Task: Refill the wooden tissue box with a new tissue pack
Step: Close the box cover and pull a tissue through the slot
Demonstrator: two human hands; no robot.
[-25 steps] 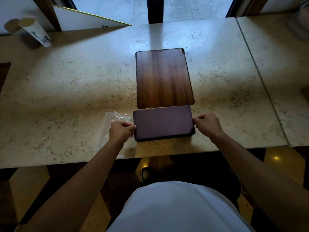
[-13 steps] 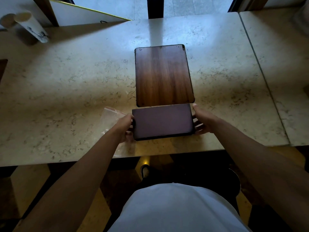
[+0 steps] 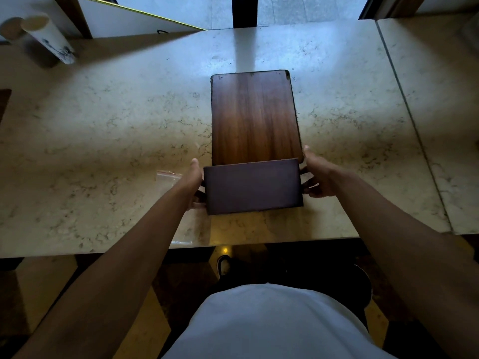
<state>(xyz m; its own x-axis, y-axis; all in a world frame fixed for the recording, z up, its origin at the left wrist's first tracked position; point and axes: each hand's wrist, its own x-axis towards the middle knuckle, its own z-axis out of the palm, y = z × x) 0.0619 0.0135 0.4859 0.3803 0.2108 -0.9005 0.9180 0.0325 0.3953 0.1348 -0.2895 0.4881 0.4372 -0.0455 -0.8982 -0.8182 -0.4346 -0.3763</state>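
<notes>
Box: the dark wooden tissue box point(image 3: 252, 186) sits near the front edge of the marble table point(image 3: 103, 141), its far edge overlapping the wooden board point(image 3: 255, 117).
Left hand: your left hand point(image 3: 193, 186) is clamped on the box's left end.
Right hand: your right hand point(image 3: 317, 177) is pressed against its right end, fingers spread.
Plastic bag: a clear bag point(image 3: 168, 176) lies under your left wrist.
Cup: a paper cup point(image 3: 48, 37) stands at the far left corner.

Both fists, closed beside the dark box point(image 3: 252, 186) a second ago, are now opened: the left hand point(image 3: 193, 183) and right hand point(image 3: 315, 177) clasp its ends, and its far edge now overlaps the wooden board point(image 3: 255, 117).
</notes>
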